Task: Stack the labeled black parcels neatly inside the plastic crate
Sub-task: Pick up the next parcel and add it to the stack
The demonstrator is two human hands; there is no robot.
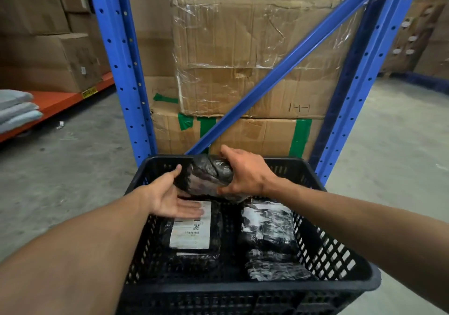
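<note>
Two bare hands work over a black plastic crate (pixel 340 249) parked on a concrete floor (pixel 73 169) before a blue steel rack (pixel 121 55) loaded with taped cardboard cartons (pixel 255 59). Inside the crate, a labelled parcel (pixel 192 237) lies flat on the left with its white shipping label facing up, and a second stack of wrapped parcels (pixel 267 237) fills the right side. At the crate's far end, the right hand (pixel 245 174) has its thumb and fingers wrapped around one end of a black film-wrapped parcel (pixel 209 176), holding it above the others. The left hand (pixel 167 198) is spread flat and open, palm turned toward the held parcel, gripping nothing, its fingertips over the top edge of the labelled parcel. Judging by the creased, glossy wrap and the easy one-handed hold, the parcel looks light and soft, with slick film that could slide; a hold across its middle or at both ends would likely keep it from sagging as it is laid flat.
</note>
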